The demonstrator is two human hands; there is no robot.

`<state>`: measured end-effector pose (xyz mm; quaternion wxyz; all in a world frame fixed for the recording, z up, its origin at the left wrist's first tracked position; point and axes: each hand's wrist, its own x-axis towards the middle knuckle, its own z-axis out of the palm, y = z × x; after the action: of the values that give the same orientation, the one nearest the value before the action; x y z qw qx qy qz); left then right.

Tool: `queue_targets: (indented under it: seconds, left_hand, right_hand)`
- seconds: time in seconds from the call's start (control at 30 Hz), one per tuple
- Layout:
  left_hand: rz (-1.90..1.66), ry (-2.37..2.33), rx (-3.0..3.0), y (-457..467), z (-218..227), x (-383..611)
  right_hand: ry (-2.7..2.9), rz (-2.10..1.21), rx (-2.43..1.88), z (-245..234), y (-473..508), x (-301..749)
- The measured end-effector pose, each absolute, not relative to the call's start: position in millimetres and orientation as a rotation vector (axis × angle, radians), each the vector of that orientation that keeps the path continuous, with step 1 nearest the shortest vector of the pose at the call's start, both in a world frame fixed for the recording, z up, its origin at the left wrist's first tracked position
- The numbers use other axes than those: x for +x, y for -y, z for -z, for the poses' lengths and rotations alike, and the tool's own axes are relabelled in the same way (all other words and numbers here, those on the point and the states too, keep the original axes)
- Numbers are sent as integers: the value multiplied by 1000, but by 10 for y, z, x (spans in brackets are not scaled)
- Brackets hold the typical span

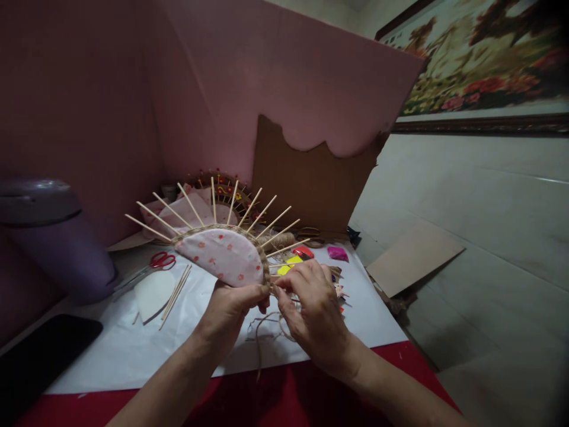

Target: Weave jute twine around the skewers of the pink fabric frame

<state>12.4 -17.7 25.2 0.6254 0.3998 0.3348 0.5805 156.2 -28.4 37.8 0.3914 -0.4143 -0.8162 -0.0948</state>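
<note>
My left hand [231, 308] grips the lower edge of a half-round craft piece [224, 255] covered in pale floral fabric, held upright above the table. Wooden skewers [249, 210] fan out from its curved edge, which is bound with jute twine. My right hand [311, 308] is closed in a pinch on the jute twine [267, 326] at the piece's right corner, right beside the left thumb. Loose twine hangs down from the hands onto the white paper [133, 350].
Red-handled scissors [160, 261], a white half-round cutout [153, 293] and spare skewers [175, 293] lie left. A similar skewered piece [222, 187] stands behind. Coloured bits [336, 253] lie right, a purple container [53, 237] far left, a dark phone [40, 356], cardboard [413, 255] on the floor.
</note>
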Motion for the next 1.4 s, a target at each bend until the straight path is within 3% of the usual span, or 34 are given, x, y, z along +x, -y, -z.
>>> queue_targets:
  seconds: [0.43,1.4]
  left_hand:
    - [-1128,-803,832,139,-203,92]
    - [-1153,-528,753,137,-208,76]
  right_hand:
    - [2119,316,-1015,-333,269,1567]
    - [2136,327,-1057,-350,270,1556]
